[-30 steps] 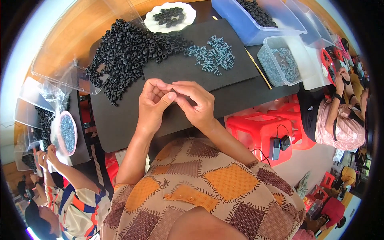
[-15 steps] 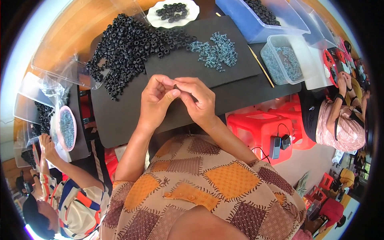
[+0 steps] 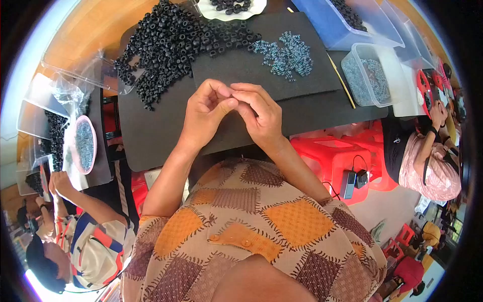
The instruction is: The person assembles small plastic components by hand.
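My left hand (image 3: pixel 204 116) and my right hand (image 3: pixel 262 117) meet at the fingertips above the near part of the dark table mat (image 3: pixel 151 138). Thumb and fingers of each are pinched together. Whatever lies between them is hidden by the fingers. Just beyond, on the left, spreads a big heap of small black ring-shaped parts (image 3: pixel 168 55). A smaller pile of blue-grey striped pieces (image 3: pixel 289 55) rests on a black board (image 3: pixel 231 75), ahead and to the right of my hands.
A white scalloped plate (image 3: pixel 259 9) holds black parts at the back. On the right stand a blue bin (image 3: pixel 327 38), a clear tub (image 3: pixel 352 83) of striped pieces and a thin wooden stick (image 3: pixel 342 81). Red stools (image 3: pixel 327 151) sit below. Co-workers (image 3: pixel 95 236) are at both sides.
A bit of something dark showed between my fingertips before and is now covered by the fingers. The view has shifted slightly, and my hands are still together.
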Tool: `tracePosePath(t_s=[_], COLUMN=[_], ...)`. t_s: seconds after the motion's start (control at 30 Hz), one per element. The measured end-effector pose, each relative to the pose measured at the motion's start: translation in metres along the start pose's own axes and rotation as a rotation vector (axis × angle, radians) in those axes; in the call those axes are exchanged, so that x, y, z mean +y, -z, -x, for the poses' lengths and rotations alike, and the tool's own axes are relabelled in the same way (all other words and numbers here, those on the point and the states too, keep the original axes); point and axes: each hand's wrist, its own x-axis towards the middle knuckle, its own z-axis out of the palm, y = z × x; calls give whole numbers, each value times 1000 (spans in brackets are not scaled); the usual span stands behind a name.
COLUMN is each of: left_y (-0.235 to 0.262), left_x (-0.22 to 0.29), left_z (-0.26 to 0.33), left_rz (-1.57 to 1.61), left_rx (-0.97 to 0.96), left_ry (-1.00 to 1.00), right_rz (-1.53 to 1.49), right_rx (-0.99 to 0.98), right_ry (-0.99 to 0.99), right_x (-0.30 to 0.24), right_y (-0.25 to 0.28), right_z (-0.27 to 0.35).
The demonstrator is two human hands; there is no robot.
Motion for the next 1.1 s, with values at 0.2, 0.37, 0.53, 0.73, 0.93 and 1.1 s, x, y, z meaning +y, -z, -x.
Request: tracePosePath(t_s=[0.2,0.37,0.53,0.73,0.93,1.1], left_y=[-8,-12,-1,35,43,54], left_x=[10,30,27,13,8,9], left_z=[-1,3,15,41,36,36], left_rz=[95,87,-59,145,-58,-191], left_rx=[-80,-46,-52,-100,82,118], left_ry=[-67,-43,-45,-19,-29,-82], right_rz=[79,247,538,-174,-851,-1045], right_rx=[-118,-103,183,-288,-397,-505], right_ry=[139,166,-79,276,435,410], right_x=[-4,12,-2,-86,-191,-182], right_y=[25,80,156,54,-13,6], right_z=[-22,-82,-180,-109,-57,-70])
